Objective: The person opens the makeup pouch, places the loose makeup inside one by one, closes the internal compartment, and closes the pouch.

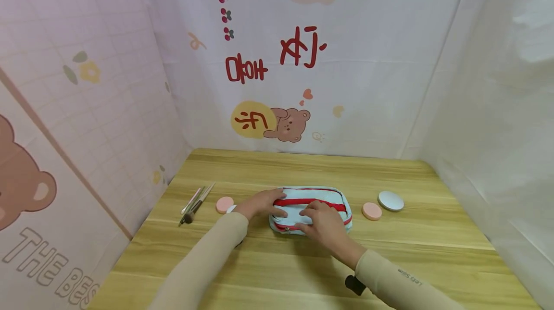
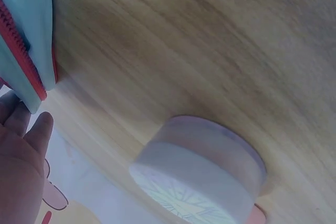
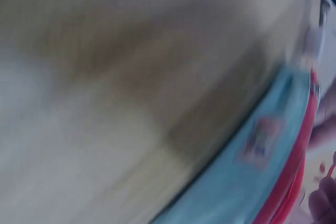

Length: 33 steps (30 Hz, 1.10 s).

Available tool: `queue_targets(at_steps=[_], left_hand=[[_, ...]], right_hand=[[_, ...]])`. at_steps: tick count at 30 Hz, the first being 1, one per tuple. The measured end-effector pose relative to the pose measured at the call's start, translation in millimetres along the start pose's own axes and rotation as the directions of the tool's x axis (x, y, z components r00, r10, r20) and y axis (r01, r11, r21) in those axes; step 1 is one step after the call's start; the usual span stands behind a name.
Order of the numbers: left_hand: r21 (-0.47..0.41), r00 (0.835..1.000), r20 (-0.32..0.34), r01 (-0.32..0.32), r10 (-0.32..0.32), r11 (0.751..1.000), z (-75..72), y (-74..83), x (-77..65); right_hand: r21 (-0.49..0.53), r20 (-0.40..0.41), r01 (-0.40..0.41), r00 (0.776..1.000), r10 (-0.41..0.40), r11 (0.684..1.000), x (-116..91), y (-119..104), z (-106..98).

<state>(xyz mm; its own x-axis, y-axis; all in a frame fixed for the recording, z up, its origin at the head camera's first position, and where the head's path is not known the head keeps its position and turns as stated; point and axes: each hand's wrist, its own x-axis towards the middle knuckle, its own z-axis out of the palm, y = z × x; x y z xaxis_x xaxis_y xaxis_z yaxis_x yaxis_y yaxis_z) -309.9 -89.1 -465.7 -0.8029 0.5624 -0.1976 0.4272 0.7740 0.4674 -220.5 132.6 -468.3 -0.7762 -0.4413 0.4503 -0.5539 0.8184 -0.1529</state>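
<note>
A light blue zip pouch with red trim and a red strap across its top lies on the table, its front zipper facing the person. My left hand touches the pouch's left end, fingers spread over the top. In the left wrist view, its fingers are right at the pouch corner. My right hand is over the pouch's front right part, fingers loosely bent, thumb and forefinger apart near the front zipper. A small label shows on the pouch side in the blurred right wrist view.
Makeup brushes and thin sticks lie at the left. A pink round case and a pale-lidded jar are near the left hand. Right of the pouch sit another pink round case and a silver-white disc. Printed cloth walls surround the table.
</note>
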Motion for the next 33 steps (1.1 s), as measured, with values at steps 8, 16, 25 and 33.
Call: queue_targets(at_steps=[8, 16, 25, 33], left_hand=[[0.008, 1.0, -0.004, 0.009, -0.009, 1.0, 0.6, -2.5, 3.2], [0.033, 1.0, 0.002, -0.002, 0.002, 0.999, -0.1, -1.5, 3.0], [0.031, 1.0, -0.002, -0.011, 0.012, 0.999, 2.0, -2.8, 3.7], [0.059, 1.0, 0.0, -0.019, 0.019, 0.998, 2.8, -4.4, 5.0]], right_hand=[[-0.208, 0.059, -0.011, 0.998, 0.024, 0.978, -6.4, -28.6, 15.5], [-0.335, 0.073, 0.022, 0.997, 0.003, 0.942, -2.9, -32.3, 31.0], [-0.37, 0.044, 0.041, 0.999, -0.027, 0.928, -1.7, -30.7, 36.9], [-0.384, 0.047, 0.104, 0.995, -0.093, 0.918, -2.9, -29.5, 35.7]])
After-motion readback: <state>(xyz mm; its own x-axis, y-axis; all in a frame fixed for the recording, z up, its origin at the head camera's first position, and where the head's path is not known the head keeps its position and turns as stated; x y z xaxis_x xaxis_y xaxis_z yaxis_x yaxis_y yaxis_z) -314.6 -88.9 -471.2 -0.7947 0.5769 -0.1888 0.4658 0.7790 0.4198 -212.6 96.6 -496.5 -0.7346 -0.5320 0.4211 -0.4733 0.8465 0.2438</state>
